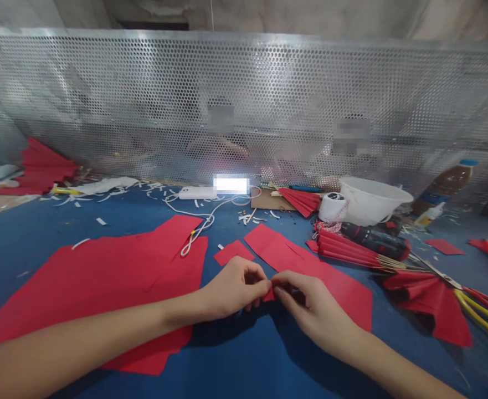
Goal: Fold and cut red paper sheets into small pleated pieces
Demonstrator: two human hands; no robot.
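Note:
Between my fingertips is a small piece of red paper (pixel 269 295), mostly covered by the fingers. My left hand (pixel 237 287) pinches its left side and my right hand (pixel 306 302) pinches its right side, the two thumbs close together. Beyond my hands lies a small red paper square (pixel 232 252). A longer red paper sheet (pixel 330 277) stretches behind my right hand. Large red paper sheets (pixel 131 266) spread under and past my left forearm.
A white power strip (pixel 198 193) has a white cord looping onto the red sheets. To the right are a white bowl (pixel 372 199), a string spool (pixel 333 207), a black-handled tool (pixel 374 239), scissors (pixel 447 279), folded red fans (pixel 347 249) and a brown bottle (pixel 445 185). A perforated metal panel (pixel 177 100) stands behind.

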